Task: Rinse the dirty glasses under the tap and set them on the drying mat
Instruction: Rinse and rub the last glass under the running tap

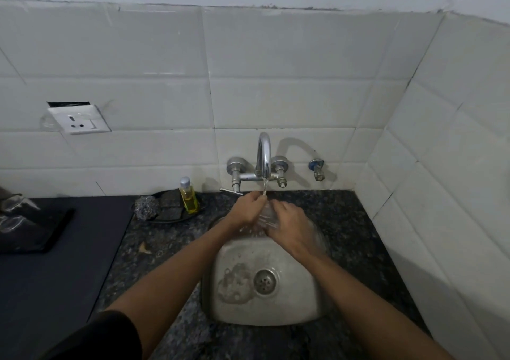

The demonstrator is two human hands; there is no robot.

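A clear glass (267, 215) is held between both hands over the back of the steel sink (300, 301). My left hand (246, 208) grips its left side with the fingers up at the rim. Curled round its right side is my right hand (290, 225). Water runs from the chrome tap (264, 155) onto the glass and fingers. A dark drying mat (55, 263) covers the counter at the left; blurred clear glasses (16, 207) lie on a black tray (47, 238) at its far left.
A yellow soap bottle (188, 195), a steel scrubber (147, 207) and a dark sponge dish (172, 207) stand left of the tap. A wall socket (80, 119) is on the tiles. Tiled wall closes the right side. Foam sits near the drain (265, 281).
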